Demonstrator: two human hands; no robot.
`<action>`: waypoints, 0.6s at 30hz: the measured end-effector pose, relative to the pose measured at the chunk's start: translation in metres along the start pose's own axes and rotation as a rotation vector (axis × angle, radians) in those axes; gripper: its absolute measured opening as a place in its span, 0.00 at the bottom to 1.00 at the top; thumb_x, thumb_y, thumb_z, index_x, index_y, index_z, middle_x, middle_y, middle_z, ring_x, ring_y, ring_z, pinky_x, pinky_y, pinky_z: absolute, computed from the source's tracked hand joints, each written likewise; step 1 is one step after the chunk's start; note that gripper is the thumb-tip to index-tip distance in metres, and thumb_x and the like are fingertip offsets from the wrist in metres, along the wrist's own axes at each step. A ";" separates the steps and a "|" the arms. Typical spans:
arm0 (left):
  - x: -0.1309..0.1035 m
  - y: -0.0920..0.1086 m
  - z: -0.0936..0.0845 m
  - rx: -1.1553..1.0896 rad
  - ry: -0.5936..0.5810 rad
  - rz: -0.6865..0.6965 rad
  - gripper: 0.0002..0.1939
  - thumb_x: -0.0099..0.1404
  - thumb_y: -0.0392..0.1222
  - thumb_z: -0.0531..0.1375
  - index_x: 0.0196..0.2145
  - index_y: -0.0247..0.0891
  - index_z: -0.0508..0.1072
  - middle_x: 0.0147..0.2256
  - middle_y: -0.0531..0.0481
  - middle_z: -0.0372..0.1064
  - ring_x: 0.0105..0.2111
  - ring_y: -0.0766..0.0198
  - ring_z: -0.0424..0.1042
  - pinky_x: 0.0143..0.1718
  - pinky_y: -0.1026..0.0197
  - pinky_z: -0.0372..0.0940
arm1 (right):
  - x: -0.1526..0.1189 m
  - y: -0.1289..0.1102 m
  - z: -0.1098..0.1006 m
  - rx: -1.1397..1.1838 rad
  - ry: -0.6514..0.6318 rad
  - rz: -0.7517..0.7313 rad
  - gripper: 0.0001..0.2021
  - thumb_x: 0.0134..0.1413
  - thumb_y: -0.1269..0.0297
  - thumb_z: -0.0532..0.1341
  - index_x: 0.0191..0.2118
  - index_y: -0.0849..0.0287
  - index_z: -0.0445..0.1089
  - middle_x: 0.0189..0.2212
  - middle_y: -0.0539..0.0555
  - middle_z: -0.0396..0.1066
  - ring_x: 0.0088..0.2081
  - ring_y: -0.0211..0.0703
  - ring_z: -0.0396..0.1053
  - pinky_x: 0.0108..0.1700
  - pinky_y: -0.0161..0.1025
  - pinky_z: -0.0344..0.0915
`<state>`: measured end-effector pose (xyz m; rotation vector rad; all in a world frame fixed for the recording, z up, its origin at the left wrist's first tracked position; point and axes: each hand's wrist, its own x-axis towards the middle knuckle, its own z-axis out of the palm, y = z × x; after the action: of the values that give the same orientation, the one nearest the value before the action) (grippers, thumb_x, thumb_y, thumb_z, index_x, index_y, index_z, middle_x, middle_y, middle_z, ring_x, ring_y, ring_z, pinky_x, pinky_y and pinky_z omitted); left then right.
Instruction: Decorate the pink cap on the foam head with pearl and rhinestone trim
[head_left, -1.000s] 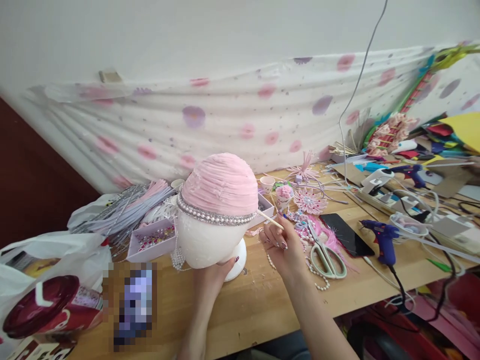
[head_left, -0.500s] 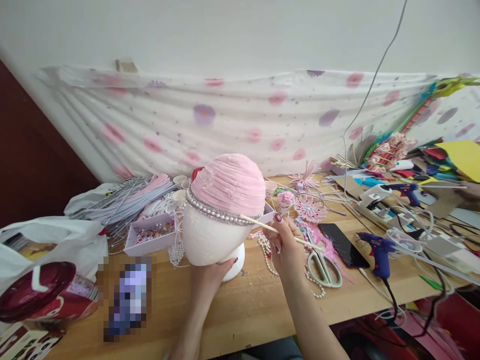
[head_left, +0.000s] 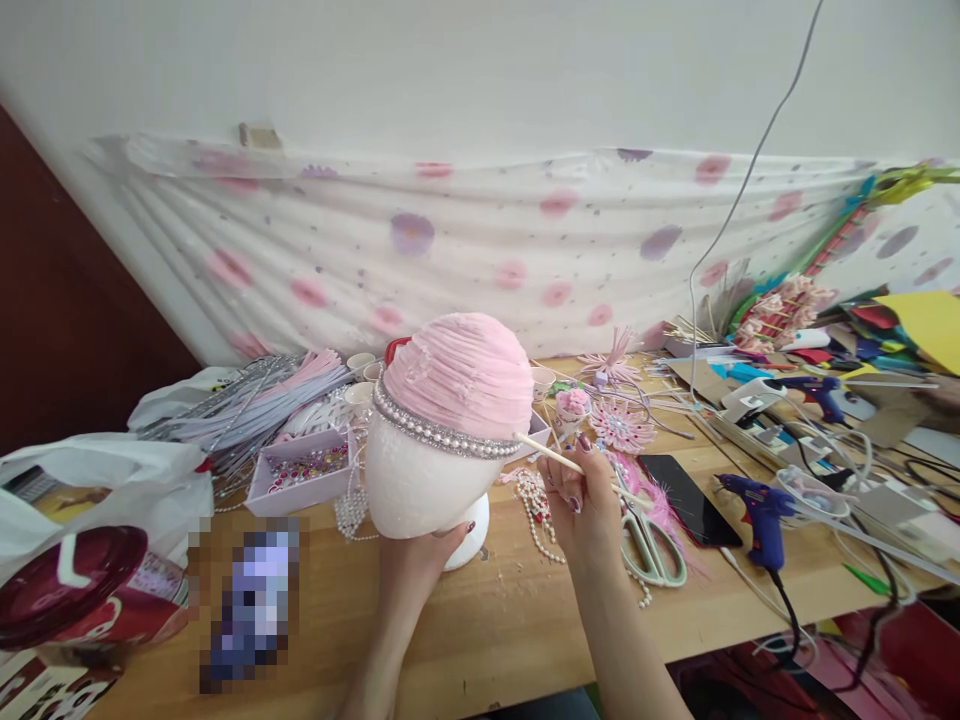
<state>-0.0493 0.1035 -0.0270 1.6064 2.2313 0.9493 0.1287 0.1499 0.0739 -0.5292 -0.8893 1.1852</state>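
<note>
A white foam mannequin head (head_left: 412,482) is tilted above the table, wearing a pink ribbed cap (head_left: 461,372). Silver trim and a row of white pearl beads (head_left: 442,437) run along the cap's lower edge. Under the head, my left hand (head_left: 420,560) grips it from below; most of its fingers are hidden behind the foam. My right hand (head_left: 585,485) pinches a thin pale wooden stick (head_left: 553,455), whose tip is at the right end of the bead row. Whether the tip touches the trim I cannot tell.
Green-handled scissors (head_left: 652,550), a black phone (head_left: 694,500) and a blue glue gun (head_left: 759,515) lie to the right. On the left are a white box of gems (head_left: 300,480), a bundle of pipe cleaners (head_left: 262,400) and a red-lidded tub (head_left: 75,585).
My right hand has moved right and slightly down with the stick, so its tip shifted along the bead row toward the cap's right edge. My left hand keeps holding the head.
</note>
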 end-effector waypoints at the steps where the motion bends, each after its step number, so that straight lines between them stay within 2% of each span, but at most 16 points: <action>1: 0.000 0.001 -0.001 -0.001 -0.003 0.010 0.31 0.54 0.53 0.67 0.54 0.40 0.79 0.60 0.44 0.74 0.70 0.37 0.56 0.72 0.44 0.51 | 0.000 0.001 -0.002 -0.001 0.013 -0.003 0.33 0.53 0.48 0.70 0.13 0.56 0.50 0.08 0.42 0.44 0.18 0.33 0.42 0.25 0.36 0.53; 6: 0.001 0.003 -0.004 -0.006 -0.018 0.033 0.31 0.54 0.54 0.66 0.55 0.44 0.78 0.58 0.46 0.76 0.71 0.42 0.56 0.72 0.47 0.52 | -0.002 0.008 -0.005 -0.018 0.034 0.024 0.33 0.50 0.48 0.72 0.12 0.55 0.51 0.08 0.42 0.46 0.17 0.32 0.44 0.24 0.37 0.50; 11: 0.001 0.000 -0.002 0.015 -0.009 0.008 0.36 0.54 0.56 0.67 0.59 0.41 0.75 0.62 0.42 0.71 0.72 0.38 0.53 0.74 0.43 0.43 | 0.000 0.012 -0.002 -0.029 0.064 0.052 0.30 0.48 0.49 0.74 0.13 0.55 0.54 0.09 0.41 0.48 0.17 0.32 0.44 0.22 0.37 0.47; 15: 0.002 -0.002 -0.001 0.043 0.002 -0.008 0.41 0.55 0.57 0.66 0.63 0.36 0.70 0.68 0.37 0.63 0.72 0.35 0.51 0.74 0.39 0.41 | 0.001 0.006 -0.005 -0.016 0.074 0.064 0.32 0.51 0.48 0.70 0.12 0.54 0.50 0.08 0.42 0.45 0.16 0.31 0.44 0.24 0.37 0.52; 18: 0.003 -0.001 -0.003 0.058 0.009 -0.020 0.41 0.54 0.56 0.67 0.63 0.37 0.70 0.67 0.38 0.65 0.73 0.36 0.50 0.75 0.40 0.40 | -0.001 0.001 -0.005 -0.017 0.094 0.037 0.33 0.51 0.46 0.69 0.12 0.54 0.50 0.08 0.42 0.44 0.16 0.31 0.44 0.24 0.36 0.54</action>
<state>-0.0525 0.1051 -0.0250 1.6045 2.2969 0.8963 0.1323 0.1495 0.0696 -0.6129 -0.8124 1.1774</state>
